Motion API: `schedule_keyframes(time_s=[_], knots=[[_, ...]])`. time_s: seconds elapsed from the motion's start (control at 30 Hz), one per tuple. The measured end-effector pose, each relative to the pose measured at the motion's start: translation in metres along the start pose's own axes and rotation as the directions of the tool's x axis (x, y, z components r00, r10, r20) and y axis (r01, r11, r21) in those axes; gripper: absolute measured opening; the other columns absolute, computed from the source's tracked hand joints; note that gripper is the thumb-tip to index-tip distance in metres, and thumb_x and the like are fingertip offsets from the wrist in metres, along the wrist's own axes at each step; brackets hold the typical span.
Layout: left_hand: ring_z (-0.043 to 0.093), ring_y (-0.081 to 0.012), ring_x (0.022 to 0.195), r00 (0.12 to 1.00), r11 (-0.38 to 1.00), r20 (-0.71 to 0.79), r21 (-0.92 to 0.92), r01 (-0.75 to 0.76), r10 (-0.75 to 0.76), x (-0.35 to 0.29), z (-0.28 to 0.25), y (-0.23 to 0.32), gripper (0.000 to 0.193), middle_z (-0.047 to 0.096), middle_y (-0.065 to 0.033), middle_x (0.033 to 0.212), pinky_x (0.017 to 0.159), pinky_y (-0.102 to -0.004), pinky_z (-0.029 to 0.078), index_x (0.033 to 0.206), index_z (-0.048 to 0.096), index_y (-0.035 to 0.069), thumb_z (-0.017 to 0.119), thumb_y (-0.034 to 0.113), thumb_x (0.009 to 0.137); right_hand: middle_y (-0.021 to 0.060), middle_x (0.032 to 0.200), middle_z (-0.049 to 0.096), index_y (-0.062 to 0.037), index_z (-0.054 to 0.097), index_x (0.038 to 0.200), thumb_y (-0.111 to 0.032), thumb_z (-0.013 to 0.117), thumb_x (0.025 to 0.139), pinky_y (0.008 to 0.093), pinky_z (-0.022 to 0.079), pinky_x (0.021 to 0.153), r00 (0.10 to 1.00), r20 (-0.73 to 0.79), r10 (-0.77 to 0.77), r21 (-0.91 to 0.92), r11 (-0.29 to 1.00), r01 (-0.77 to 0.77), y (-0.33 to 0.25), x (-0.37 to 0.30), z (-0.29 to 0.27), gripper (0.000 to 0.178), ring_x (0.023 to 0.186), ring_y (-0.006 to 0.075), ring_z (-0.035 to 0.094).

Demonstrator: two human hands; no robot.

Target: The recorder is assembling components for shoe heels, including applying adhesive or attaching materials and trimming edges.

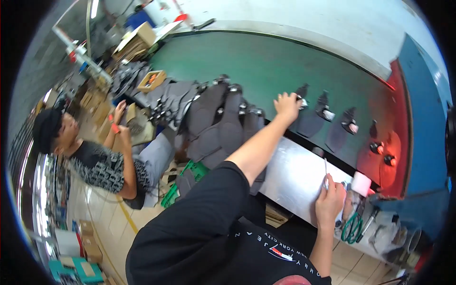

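Observation:
My left hand point(288, 106) reaches over the green belt, fingers bent at the upper end of a dark grey flat pad point(308, 124) with black straps and a whitish bit. Two similar pads, the nearer-middle pad point(336, 137) and one under red light point(380, 166), lie to its right on the belt. In my right hand point(331, 198), closed above the metal tabletop, is a slim metal tool point(326, 166) pointing up and away; its exact kind cannot be made out.
Stacked dark grey pads point(221, 135) lie left of the metal tabletop point(289, 166). Right of it are green-handled scissors point(352, 228), a pink-white roll point(361, 184) and a blue machine housing point(422, 128). A co-worker point(107, 161) stands at left, near a green crate point(173, 192).

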State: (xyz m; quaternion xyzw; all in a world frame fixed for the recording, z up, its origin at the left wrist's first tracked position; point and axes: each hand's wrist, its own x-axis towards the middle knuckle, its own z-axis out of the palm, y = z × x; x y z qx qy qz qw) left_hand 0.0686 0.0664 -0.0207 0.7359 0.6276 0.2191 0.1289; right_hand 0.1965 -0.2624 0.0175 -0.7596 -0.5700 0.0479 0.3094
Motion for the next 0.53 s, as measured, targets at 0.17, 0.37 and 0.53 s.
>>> schedule_keyframes(time_s=[0.17, 0.37, 0.53], knots=[[0.050, -0.0372, 0.117, 0.996, 0.999, -0.083, 0.046, -0.023, 0.027, -0.019, -0.002, -0.003, 0.032, 0.056, -0.0153, 0.110, 0.093, -0.0563, 0.041, 0.111, 0.059, 0.016, 0.068, 0.033, 0.085, 0.0135, 0.098, 0.055, -0.0090, 0.064, 0.120, -0.002, 0.064, 0.078, 0.0421, 0.042, 0.087, 0.997, 0.034, -0.062, -0.090, 0.994, 0.065, -0.004, 0.000, 0.005, 0.042, 0.096, 0.0317, 0.053], [0.063, -0.0300, 0.084, 0.900, 0.926, -0.406, -0.256, -0.277, 0.157, -0.022, -0.057, 0.001, 0.022, 0.057, -0.0119, 0.100, 0.073, -0.0420, 0.051, 0.095, 0.069, 0.011, 0.075, 0.017, 0.075, 0.0136, 0.106, 0.057, -0.0075, 0.063, 0.117, -0.004, 0.064, 0.082, 0.0397, 0.043, 0.086, 0.975, -0.077, -0.209, -0.039, 0.978, 0.206, -0.013, -0.006, -0.006, 0.036, 0.099, 0.0306, 0.053], [0.067, -0.0223, 0.082, 0.952, 0.567, -0.120, -0.780, -0.266, 0.281, -0.095, -0.132, 0.041, 0.031, 0.068, -0.0102, 0.102, 0.074, -0.0361, 0.052, 0.102, 0.073, 0.012, 0.081, 0.022, 0.073, 0.0130, 0.117, 0.059, -0.0011, 0.061, 0.114, -0.009, 0.060, 0.091, 0.0370, 0.042, 0.096, 0.973, 0.125, 0.195, 0.798, 0.562, -0.215, 0.005, -0.023, -0.013, 0.024, 0.110, 0.0251, 0.054]])
